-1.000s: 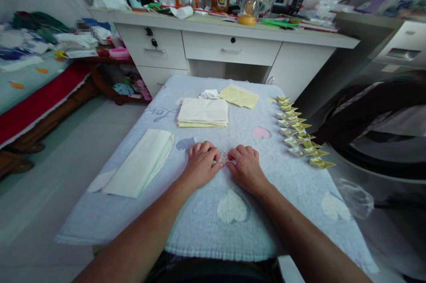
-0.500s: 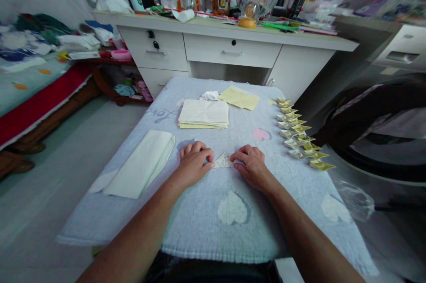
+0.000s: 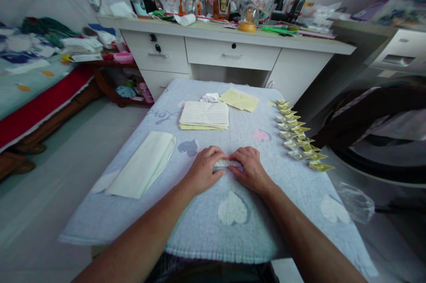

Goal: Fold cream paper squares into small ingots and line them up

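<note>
Between my two hands a small folded piece of paper (image 3: pixel 223 163), whitish with faint markings, is held just over the cloth-covered table. My left hand (image 3: pixel 207 168) has its fingers and thumb curled round the paper's left end. The right end is pinched by my right hand (image 3: pixel 246 165), thumb below and fingers above. Parts of the paper are hidden by the fingers. Beyond my hands lies a stack of paper sheets (image 3: pixel 204 113), white on top with yellowish edges beneath. To the left sits a folded white paper or cloth (image 3: pixel 142 165).
Several small folded paper boats (image 3: pixel 296 134) line the table's right side. Behind the stack are yellow sheets (image 3: pixel 240 99) and a crumpled white paper (image 3: pixel 210 97). A cluttered white desk (image 3: pixel 233 54) stands beyond the table, a front-loading washing machine (image 3: pixel 396 63) at the right.
My left hand has moved right, closer to my right hand, and wrapped over the paper. The paper showed a triangular peak before and now looks like a narrow strip.
</note>
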`<act>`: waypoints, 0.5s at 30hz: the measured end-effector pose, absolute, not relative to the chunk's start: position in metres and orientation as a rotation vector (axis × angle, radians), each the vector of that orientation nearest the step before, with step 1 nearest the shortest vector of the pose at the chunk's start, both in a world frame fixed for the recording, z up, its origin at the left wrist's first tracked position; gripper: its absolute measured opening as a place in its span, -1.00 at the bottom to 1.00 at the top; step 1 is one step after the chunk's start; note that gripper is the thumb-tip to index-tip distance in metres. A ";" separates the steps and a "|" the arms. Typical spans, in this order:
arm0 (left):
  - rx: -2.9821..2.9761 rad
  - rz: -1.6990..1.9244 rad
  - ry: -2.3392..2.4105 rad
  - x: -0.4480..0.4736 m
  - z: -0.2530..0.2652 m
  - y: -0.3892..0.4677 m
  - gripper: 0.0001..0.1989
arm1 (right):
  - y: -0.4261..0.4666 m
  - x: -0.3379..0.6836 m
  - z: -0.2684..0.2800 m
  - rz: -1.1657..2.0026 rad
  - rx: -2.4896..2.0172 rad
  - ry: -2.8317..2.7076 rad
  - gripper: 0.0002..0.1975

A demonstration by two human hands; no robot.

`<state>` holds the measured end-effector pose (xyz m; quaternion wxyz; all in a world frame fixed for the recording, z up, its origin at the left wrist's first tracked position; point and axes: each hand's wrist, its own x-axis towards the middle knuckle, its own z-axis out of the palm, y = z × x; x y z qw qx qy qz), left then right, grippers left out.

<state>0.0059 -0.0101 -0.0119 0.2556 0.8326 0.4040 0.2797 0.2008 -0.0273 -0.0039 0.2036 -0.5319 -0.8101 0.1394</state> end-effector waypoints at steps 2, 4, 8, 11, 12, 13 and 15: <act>2.223 0.799 1.123 0.007 -0.013 -0.009 -0.69 | -0.027 0.200 -0.004 0.388 -1.467 -2.258 -0.87; 2.162 0.856 1.142 0.008 -0.013 -0.008 -0.72 | -0.026 0.200 -0.004 0.387 -1.452 -2.252 -0.87; 2.020 0.945 1.167 0.008 -0.012 -0.006 -0.76 | -0.025 0.200 -0.006 0.414 -1.441 -2.220 -0.85; 1.900 1.000 1.166 0.010 -0.012 -0.005 -0.76 | -0.026 0.200 -0.006 0.448 -1.424 -2.177 -0.79; 1.868 1.013 1.158 0.011 -0.012 -0.005 -0.76 | -0.026 0.200 -0.006 0.454 -1.415 -2.167 -0.76; 1.844 1.022 1.149 0.012 -0.012 -0.005 -0.75 | -0.026 0.200 -0.005 0.456 -1.407 -2.161 -0.75; 1.805 1.037 1.131 0.015 -0.013 -0.004 -0.74 | -0.027 0.199 -0.004 0.457 -1.394 -2.161 -0.73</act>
